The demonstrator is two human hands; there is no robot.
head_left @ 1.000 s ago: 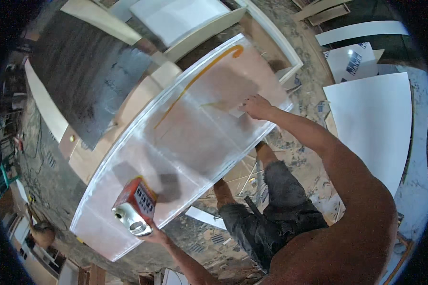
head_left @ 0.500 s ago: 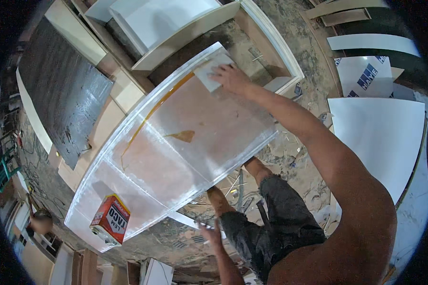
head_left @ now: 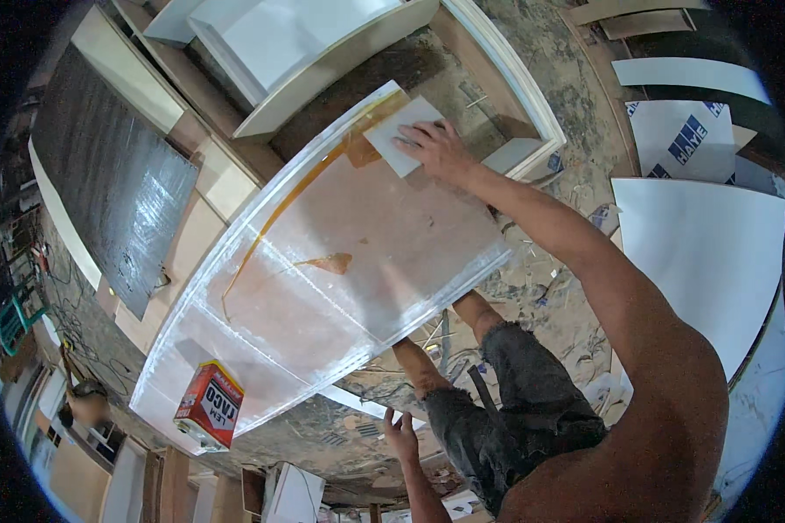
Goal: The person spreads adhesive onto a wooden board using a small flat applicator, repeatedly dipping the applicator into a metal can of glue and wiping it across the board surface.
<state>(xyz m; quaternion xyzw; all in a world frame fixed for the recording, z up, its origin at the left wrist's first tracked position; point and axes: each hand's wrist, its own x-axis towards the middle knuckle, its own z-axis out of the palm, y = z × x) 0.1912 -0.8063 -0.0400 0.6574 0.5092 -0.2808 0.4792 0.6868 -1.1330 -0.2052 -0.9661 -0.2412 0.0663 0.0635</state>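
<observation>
My right hand (head_left: 438,150) grips a flat white rectangular spreader (head_left: 399,139), its fingers lying over the near edge. The spreader rests on the far end of a pale panel (head_left: 340,292) with whitish edges and cross lines. Amber glue (head_left: 298,187) runs in a streak along the panel's far curved edge and forms a wet patch beside the spreader. A smaller glue smear (head_left: 330,262) lies near the middle. Apart from the panel, my left hand (head_left: 402,436) hangs near my thigh, fingers apart, holding nothing. A red, yellow and white can (head_left: 209,408) stands on the panel's left end.
An open cabinet frame (head_left: 336,74) lies beyond the panel. To the left is a dark, shiny sheet (head_left: 118,174) on boards. Curved white panels (head_left: 698,253) lie at the right. Scraps and dust litter the floor (head_left: 541,305). Another person (head_left: 87,401) is at the far left.
My right hand has moved the spreader slightly to the right, and a wider amber glue patch now shows beside it. My left hand's fingers have shifted slightly. The view has moved a little.
</observation>
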